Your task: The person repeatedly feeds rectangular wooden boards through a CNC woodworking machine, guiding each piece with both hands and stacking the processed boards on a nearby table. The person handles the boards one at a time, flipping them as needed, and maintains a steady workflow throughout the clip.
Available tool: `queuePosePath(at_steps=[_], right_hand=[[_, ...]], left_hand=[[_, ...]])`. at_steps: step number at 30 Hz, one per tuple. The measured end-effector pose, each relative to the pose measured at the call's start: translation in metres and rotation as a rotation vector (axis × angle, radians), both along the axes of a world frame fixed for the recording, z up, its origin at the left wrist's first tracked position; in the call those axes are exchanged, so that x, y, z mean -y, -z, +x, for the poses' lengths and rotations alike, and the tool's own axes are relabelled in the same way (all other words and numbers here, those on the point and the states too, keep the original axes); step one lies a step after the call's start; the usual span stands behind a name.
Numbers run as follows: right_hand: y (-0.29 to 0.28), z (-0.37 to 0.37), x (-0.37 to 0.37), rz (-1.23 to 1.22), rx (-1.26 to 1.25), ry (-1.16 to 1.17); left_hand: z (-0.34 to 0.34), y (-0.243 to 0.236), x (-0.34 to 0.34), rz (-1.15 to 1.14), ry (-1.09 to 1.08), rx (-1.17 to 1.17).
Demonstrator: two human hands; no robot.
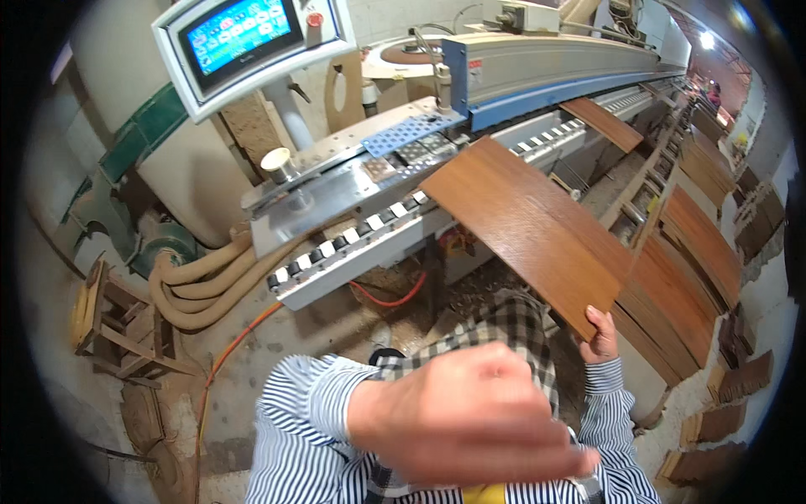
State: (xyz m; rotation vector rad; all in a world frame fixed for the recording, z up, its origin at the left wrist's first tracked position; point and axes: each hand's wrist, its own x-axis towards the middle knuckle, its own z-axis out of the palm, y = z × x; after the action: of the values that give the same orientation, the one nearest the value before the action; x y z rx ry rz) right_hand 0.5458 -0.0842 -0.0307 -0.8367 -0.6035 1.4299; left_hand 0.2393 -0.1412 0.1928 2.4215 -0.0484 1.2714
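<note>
My right hand [600, 338] grips the near right corner of a brown wood-grain board [537, 227], thumb on top and fingers underneath. The board's far left end rests at the edge-banding machine's [504, 91] roller rail [353, 244]. My left hand [470, 416] is raised close to the camera, in front of my body and apart from the board. Its fingers look bent but are smeared by motion, so whether anything is in them is hidden. A second brown board [603, 123] lies farther along the machine.
A control screen [243, 38] stands at the upper left, with a small round tub [278, 163] below it. Stacks of brown boards [672, 294] line the right side. Thick hoses [197, 290], a wooden stool [126, 315] and an orange cable [235, 344] occupy the left floor.
</note>
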Motion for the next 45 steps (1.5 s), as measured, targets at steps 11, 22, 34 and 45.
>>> queuePosePath(at_steps=[11,22,34,45], right_hand=[[-0.034,-0.181,-0.027,-0.027,0.001,-0.511],[-0.004,-0.219,-0.041,0.195,0.235,-0.785],[0.01,-0.199,-0.059,0.18,0.246,-0.618],[0.012,-0.146,-0.08,0.088,0.28,-0.437]], left_hand=[[0.049,-0.018,-0.024,0.054,1.241,0.32],[0.05,0.009,0.015,-0.47,1.164,0.872],[0.064,0.01,0.014,-0.444,1.088,0.879],[-0.066,0.055,-0.106,-0.824,-0.521,0.382]])
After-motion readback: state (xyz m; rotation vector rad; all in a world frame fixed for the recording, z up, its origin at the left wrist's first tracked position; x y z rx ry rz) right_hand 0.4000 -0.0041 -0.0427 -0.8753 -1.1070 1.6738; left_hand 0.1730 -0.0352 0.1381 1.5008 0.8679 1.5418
